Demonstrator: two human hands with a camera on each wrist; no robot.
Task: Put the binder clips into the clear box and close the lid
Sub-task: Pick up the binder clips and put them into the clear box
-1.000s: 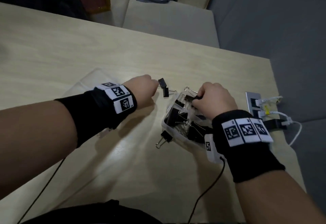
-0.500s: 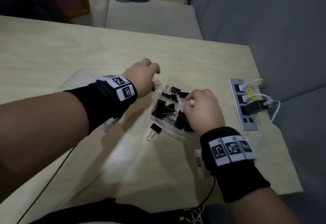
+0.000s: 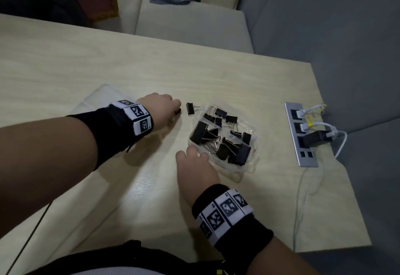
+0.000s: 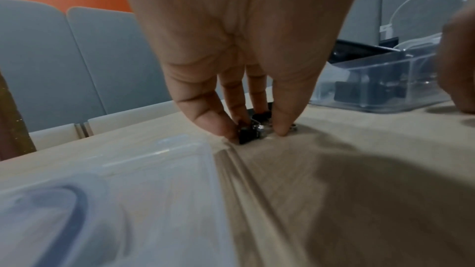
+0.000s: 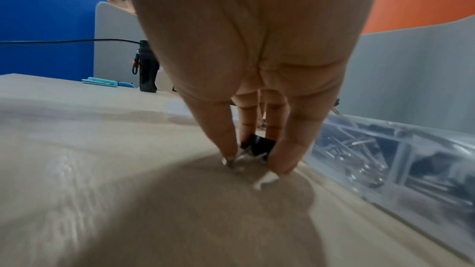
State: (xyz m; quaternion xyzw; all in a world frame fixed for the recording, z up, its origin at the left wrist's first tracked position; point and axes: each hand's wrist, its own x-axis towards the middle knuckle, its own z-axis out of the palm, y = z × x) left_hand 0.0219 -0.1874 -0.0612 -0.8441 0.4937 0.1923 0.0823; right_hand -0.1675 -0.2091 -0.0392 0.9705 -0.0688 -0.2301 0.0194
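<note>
The clear box [image 3: 252, 142] sits open on the table and holds several black binder clips [image 3: 200, 131]. My left hand [image 3: 173, 107] is left of the box, fingertips down on the table, pinching a small black clip [image 4: 246, 137] between thumb and fingers [image 4: 218, 125]. One more clip [image 3: 190, 108] lies loose between that hand and the box. My right hand [image 3: 192, 155] is at the box's near left corner, fingertips pinching another black clip [image 5: 260, 145] on the table beside the box wall [image 5: 385, 159]. The clear lid [image 3: 101, 96] lies flat under my left wrist.
A grey socket strip [image 3: 300, 136] with plugged-in white cables and a black adapter is set in the table right of the box. The table's right edge is just beyond it. A black cable [image 3: 34, 227] hangs from my left wrist.
My right hand came out of the box and dropped to a clip on the table at its near left. My left hand drew back from the box to a clip on the table.
</note>
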